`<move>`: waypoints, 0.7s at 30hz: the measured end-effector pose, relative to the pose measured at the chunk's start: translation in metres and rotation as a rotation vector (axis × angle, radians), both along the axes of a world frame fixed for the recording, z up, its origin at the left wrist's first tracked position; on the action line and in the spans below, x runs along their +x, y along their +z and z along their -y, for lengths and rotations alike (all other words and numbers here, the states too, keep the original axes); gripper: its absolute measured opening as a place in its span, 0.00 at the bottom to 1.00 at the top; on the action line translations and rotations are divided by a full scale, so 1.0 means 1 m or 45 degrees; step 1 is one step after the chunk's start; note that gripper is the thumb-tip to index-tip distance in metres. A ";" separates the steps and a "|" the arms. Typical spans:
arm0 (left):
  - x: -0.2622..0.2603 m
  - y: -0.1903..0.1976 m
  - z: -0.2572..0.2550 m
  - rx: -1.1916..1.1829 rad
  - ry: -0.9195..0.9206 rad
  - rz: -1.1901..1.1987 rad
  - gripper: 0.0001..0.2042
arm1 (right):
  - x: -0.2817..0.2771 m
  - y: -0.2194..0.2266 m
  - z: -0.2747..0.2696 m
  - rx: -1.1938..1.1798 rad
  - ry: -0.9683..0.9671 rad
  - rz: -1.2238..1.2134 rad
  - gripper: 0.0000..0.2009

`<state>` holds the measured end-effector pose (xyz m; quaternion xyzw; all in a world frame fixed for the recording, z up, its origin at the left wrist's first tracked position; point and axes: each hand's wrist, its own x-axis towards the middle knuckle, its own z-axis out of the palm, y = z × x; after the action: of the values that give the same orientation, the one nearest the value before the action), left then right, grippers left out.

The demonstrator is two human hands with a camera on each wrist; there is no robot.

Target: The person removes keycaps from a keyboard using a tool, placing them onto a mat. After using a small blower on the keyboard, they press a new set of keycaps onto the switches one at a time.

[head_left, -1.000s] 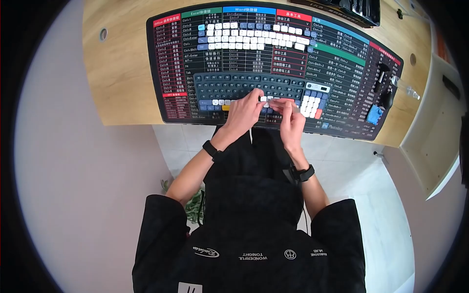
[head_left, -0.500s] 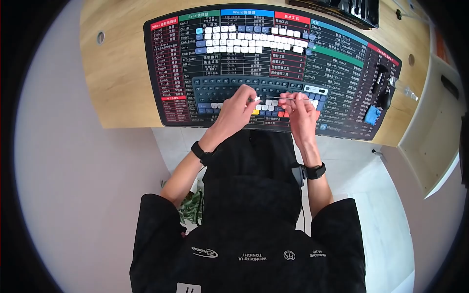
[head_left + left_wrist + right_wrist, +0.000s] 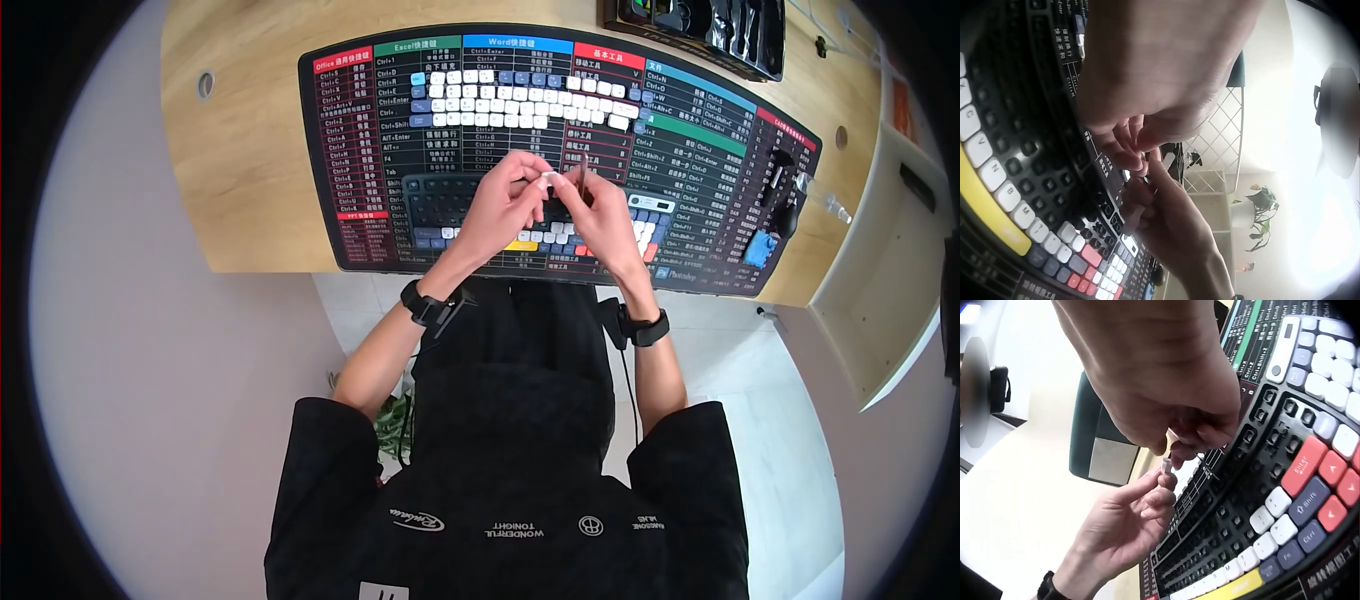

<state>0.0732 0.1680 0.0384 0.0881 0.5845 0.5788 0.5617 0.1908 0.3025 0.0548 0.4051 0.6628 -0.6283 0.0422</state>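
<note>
My left hand [image 3: 497, 213] pinches a small white keycap [image 3: 1166, 465] between thumb and fingertips. Close against it, fingertips nearly meeting, my right hand [image 3: 604, 226] has curled fingers round a thin, dark metal tool [image 3: 584, 172], whose far end shows above the fingers. Both hands hover over the keyboard [image 3: 422, 205]. Its upper rows show bare black switches, while white, blue and red keycaps sit in the lowest rows and number pad. A yellow space bar [image 3: 988, 203] lies along the front. The hands hide the keyboard's middle in the head view.
Loose keycaps [image 3: 500, 106] lie in rows on the black shortcut mat [image 3: 345, 150] behind the keyboard. A black box [image 3: 690, 35] stands at the back right. Black tools [image 3: 779, 178], a clear tube [image 3: 825, 197] and a blue item [image 3: 761, 248] rest at the mat's right.
Both hands were low over the keyboard's front rows, then drew apart, the left with a white keycap. Now they have come together higher up and farther forward, around the keycap.
</note>
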 end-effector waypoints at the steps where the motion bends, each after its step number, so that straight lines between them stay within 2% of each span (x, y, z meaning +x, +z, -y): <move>1: 0.000 -0.002 -0.003 0.005 0.017 0.009 0.08 | -0.005 -0.001 -0.001 0.031 0.049 -0.003 0.15; 4: -0.003 -0.009 -0.009 0.015 0.031 0.001 0.09 | -0.014 -0.005 -0.006 0.050 0.091 0.041 0.15; 6: -0.005 -0.005 -0.013 -0.080 0.154 0.029 0.09 | -0.015 -0.017 -0.010 0.155 0.062 0.026 0.15; 8: -0.006 -0.010 -0.011 -0.116 0.183 -0.022 0.09 | -0.023 -0.023 -0.016 0.175 0.019 0.057 0.15; 11: -0.013 -0.008 -0.004 -0.243 0.069 -0.097 0.07 | -0.039 -0.025 -0.025 0.349 0.087 0.287 0.15; 16: -0.001 -0.010 0.016 -0.262 -0.016 -0.170 0.06 | -0.050 -0.039 -0.022 0.411 0.104 0.347 0.14; 18: 0.006 -0.012 0.023 -0.274 -0.112 -0.341 0.06 | -0.051 -0.037 -0.019 0.477 0.084 0.381 0.14; 21: 0.014 -0.014 0.031 -0.254 -0.182 -0.424 0.07 | -0.051 -0.039 -0.016 0.551 0.088 0.392 0.15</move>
<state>0.0873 0.1375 0.0248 0.1678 0.7160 0.4543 0.5028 0.1396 0.3185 0.0161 0.4728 0.7809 -0.4011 0.0762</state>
